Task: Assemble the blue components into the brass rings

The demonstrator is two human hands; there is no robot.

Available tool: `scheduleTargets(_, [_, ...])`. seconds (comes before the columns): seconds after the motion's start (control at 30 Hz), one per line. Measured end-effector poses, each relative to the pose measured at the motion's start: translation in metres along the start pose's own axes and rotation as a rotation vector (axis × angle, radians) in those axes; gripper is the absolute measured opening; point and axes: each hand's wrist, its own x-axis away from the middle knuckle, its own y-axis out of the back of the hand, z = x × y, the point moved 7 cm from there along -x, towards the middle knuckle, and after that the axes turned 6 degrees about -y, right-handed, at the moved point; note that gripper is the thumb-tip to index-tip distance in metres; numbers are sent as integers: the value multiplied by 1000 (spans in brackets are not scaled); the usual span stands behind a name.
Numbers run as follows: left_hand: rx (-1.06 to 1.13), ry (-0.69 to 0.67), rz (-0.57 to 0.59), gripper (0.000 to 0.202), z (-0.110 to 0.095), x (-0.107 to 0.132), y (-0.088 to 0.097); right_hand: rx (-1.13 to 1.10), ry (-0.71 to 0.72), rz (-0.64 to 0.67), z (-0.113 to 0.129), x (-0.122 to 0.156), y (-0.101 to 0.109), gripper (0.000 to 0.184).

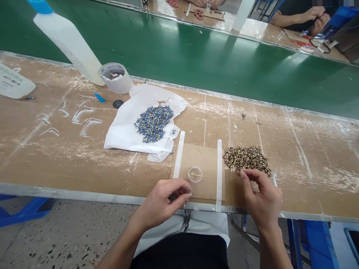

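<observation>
Worktop (303,157), near edge this side of the cup (195,181), room beyond.
Left hand (165,198) beside the cup, right hand (265,201) at the bead pile (248,158) to its right; fingers nearly pinched, on what I cannot tell. Pile stretches left-right; cup's stick (200,175) points right.

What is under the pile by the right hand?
Brown cardboard shows around the pile of small dark and cream pieces; directly beneath, the surface is covered.

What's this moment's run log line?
left hand: near clear cup | right hand: at brown pile | blue pieces: on white paper | grips: unclear
</observation>
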Motion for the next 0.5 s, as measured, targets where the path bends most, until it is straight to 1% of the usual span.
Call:
scheduleTargets(0.1, [9,-5,-6,9,-2,1,0,-120,-21,115,4,11,-7,7])
scheduleTargets(0.23, [-2,-5,-8,7,-4,2,1,-256,-41,219,10,23,-17,2])
scheduleTargets(0.3, [-3,-5,-6,7,-4,2,1,-267,-8,238,14,25,-21,1])
scheduleTargets(0.4, [0,-8,-10,8,-4,2,1,-241,68,267,21,24,-25,7])
scheduleTargets(0.5, [-8,-22,-23,8,-5,2,1,-227,100,315,25,21,-28,10])
